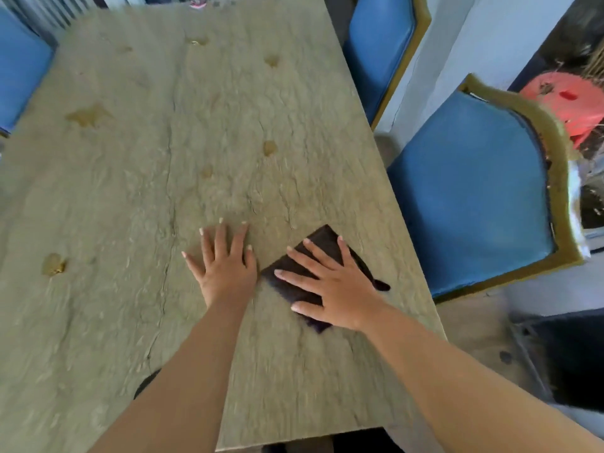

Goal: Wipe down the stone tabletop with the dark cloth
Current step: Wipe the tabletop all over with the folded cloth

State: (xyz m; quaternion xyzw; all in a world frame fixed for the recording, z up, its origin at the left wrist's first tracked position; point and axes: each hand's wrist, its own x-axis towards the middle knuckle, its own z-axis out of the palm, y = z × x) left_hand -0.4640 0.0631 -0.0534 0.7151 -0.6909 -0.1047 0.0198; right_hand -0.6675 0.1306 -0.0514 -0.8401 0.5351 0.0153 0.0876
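Pressing flat on the dark cloth (302, 273), the right hand (330, 282) has its fingers (295, 277) spread apart, palm down — not gripping, only lying on top. Cloth: folded, roughly rectangular, dark purple-black, lying on the worktop (130, 191) near its right edge, toward the near end; corners show past the hand at top and bottom, and a small dark tail sticks out on the right side.

Left hand (225, 263): flat on bare stone just beside the cloth, to its left, fingers apart and pointing away from the person; holds nothing. Whether it touches the cloth's edge — cannot tell.

Worktop: pale grey-beige stone w/ veined, cracked-looking pattern; one long dark vein runs lengthwise approx. through the middle. Surface marks: several yellowish-brown wet-looking spots — large one at far left (88, 116), one at near left (52, 264), small ones mid-table (269, 147) and toward the far end (271, 61). All lie well apart from the cloth.

Surroundings: blue chair w/ gold-coloured trim (474, 191) at right, near the worktop's edge; second blue chair (379, 50) beyond it; part of another blue seat (19, 70) at far left. Red-orange round item (568, 99) behind the right chair, blurred — type not clear. Both forearms bare.
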